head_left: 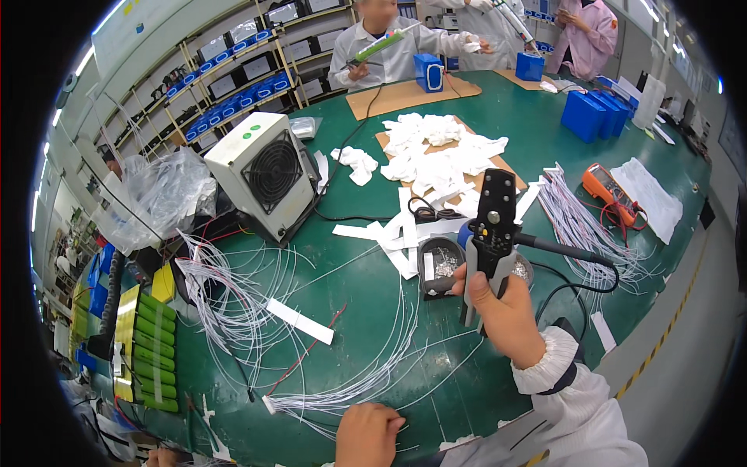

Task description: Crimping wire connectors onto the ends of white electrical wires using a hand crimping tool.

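In my right hand [502, 315] is a wire stripper [494, 226] with a black head and grey handles, held upright above the table. My left hand [367, 434] is curled closed at the near table edge, beside a bundle of thin white wires [334, 401]. Whatever its fingers hold is hidden under the hand. The bundle's white connector [269, 405] lies to the left, and its loose wires fan out rightward and upward. Behind the stripper stands a black tray [429, 289] with small metallic bits. A soldering iron handle [564, 249] rests beside it.
A fan unit [261, 175] stands left, near another white wire bundle [210, 288] and a green cell pack [156, 350]. White cloths [436, 148] are heaped mid-table. Right lie more wires [580, 222] and an orange multimeter [611, 194]. A co-worker [373, 50] holds a green tube; another person's fingers show lower left.
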The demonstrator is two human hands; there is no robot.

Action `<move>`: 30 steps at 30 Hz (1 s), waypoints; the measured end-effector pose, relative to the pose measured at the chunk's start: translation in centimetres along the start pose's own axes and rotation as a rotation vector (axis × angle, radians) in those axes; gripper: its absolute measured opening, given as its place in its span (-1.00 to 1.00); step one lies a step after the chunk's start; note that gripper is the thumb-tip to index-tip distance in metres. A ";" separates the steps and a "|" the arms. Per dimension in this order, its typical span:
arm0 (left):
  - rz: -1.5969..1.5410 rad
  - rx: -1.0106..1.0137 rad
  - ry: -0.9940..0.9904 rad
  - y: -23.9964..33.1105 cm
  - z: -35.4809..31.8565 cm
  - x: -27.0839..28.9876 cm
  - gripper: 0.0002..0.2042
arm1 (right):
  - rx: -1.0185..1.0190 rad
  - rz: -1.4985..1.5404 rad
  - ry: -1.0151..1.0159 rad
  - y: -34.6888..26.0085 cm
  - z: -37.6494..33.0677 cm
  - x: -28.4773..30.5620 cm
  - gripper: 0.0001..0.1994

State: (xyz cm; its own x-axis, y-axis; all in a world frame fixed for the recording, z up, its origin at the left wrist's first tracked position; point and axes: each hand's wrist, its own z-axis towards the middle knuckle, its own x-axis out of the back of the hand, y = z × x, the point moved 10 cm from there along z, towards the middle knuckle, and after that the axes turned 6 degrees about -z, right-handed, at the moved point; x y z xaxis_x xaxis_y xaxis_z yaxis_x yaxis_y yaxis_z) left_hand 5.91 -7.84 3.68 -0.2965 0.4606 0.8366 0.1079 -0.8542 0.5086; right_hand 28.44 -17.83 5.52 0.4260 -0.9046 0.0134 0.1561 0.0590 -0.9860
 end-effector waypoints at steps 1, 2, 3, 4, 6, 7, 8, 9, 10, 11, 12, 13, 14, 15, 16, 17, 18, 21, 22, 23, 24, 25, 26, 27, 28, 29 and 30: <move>-0.238 0.059 0.111 -1.1 -0.2 0.9 -0.92 | 0.005 -0.002 -0.003 -0.5 -0.1 0.0 -0.53; -0.478 0.119 0.221 -2.1 -0.3 1.8 -0.94 | -0.059 -0.080 -0.065 -0.6 -0.4 -0.6 -0.53; -0.479 0.121 0.226 -2.1 -0.3 1.9 -0.94 | -0.122 -0.158 -0.129 -0.2 -0.8 -1.1 -0.53; -0.693 0.288 0.257 -3.8 -0.6 1.6 -0.94 | -0.022 -0.258 -0.152 0.3 -0.8 -1.6 -0.60; -0.935 0.449 0.343 -5.5 -0.9 0.8 -0.93 | 0.105 -0.437 -0.156 -0.6 -1.6 -2.6 -0.63; -0.936 0.448 0.350 -5.5 -0.8 0.8 -0.93 | 0.228 -0.611 -0.157 -1.5 -2.0 -3.4 -0.65; -0.928 0.419 0.366 -5.4 -0.6 1.2 -0.92 | 0.247 -0.630 -0.238 -1.4 -2.5 -4.2 -0.61; -0.919 0.390 0.380 -5.3 -0.4 1.5 -0.91 | 0.250 -0.628 -0.243 -1.3 -2.7 -4.5 -0.61; -0.917 0.392 0.384 -5.3 -0.4 1.5 -0.91 | 0.384 -0.668 -0.262 -2.0 -3.4 -5.3 -0.59; -0.958 0.414 0.387 -5.5 -0.5 1.4 -0.91 | 0.517 -0.701 -0.283 -2.7 -4.2 -6.2 -0.56; -0.999 0.435 0.388 -5.8 -0.7 1.2 -0.89 | 0.539 -0.727 -0.317 -3.2 -4.9 -6.9 -0.48; -0.995 0.441 0.390 -6.0 -0.9 1.2 -0.89 | 0.565 -0.725 -0.339 -3.6 -5.6 -7.6 -0.45; -1.055 0.442 0.396 -6.3 -1.0 1.1 -0.90 | 0.584 -0.733 -0.386 -3.7 -6.1 -8.4 -0.45; -1.115 0.441 0.400 -6.5 -1.1 1.0 -0.90 | 0.603 -0.741 -0.432 -3.6 -6.6 -9.1 -0.45; -1.111 0.447 0.402 -6.9 -1.4 1.1 -0.90 | 0.601 -0.735 -0.436 -3.3 -7.0 -9.4 -0.45; -1.092 0.401 0.389 -7.0 -1.5 1.3 -0.91 | 0.628 -0.755 -0.448 -3.1 -7.5 -9.7 -0.38; -1.072 0.355 0.377 -7.0 -1.6 1.4 -0.92 | 0.655 -0.774 -0.460 -3.0 -7.8 -10.1 -0.32; -1.154 0.395 0.453 -8.1 -2.6 0.1 -0.92 | 0.709 -0.808 -0.430 -3.4 -8.1 -10.3 -0.32; -1.222 0.452 0.472 -8.7 -3.1 -0.6 -0.89 | 0.704 -0.807 -0.430 -3.3 -8.1 -10.4 -0.32; -1.222 0.455 0.470 -8.8 -3.2 -0.8 -0.89 | 0.705 -0.797 -0.432 -3.2 -8.1 -10.4 -0.33; -1.244 0.450 0.479 -8.9 -3.3 -0.8 -0.87 | 0.705 -0.788 -0.434 -3.1 -8.1 -10.4 -0.33; -1.266 0.445 0.489 -9.0 -3.3 -0.8 -0.84 | 0.701 -0.788 -0.433 -3.0 -8.1 -10.4 -0.33; -1.266 0.447 0.486 -9.0 -3.3 -0.8 -0.84 | 0.699 -0.781 -0.438 -2.9 -8.1 -10.4 -0.33; -1.236 0.464 0.466 -9.0 -3.3 -0.7 -0.82 | 0.696 -0.774 -0.443 -2.9 -8.1 -10.5 -0.33; -1.206 0.481 0.446 -9.0 -3.2 -0.7 -0.79 | 0.693 -0.774 -0.443 -2.8 -8.1 -10.6 -0.33; -1.207 0.482 0.444 -8.9 -3.1 -0.6 -0.79 | 0.696 -0.770 -0.448 -2.7 -8.2 -10.6 -0.33; -1.193 0.466 0.430 -8.7 -3.0 -0.4 -0.77 | 0.700 -0.765 -0.453 -2.8 -8.3 -10.6 -0.33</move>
State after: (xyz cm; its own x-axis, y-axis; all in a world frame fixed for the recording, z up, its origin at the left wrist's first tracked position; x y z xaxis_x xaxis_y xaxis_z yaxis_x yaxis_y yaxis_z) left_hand 2.28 -1.29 -1.73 -0.6972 0.6734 -0.2458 -0.1378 0.2106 0.9678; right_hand 16.06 -11.87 6.70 0.2662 -0.5768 0.7723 0.9182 -0.0922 -0.3853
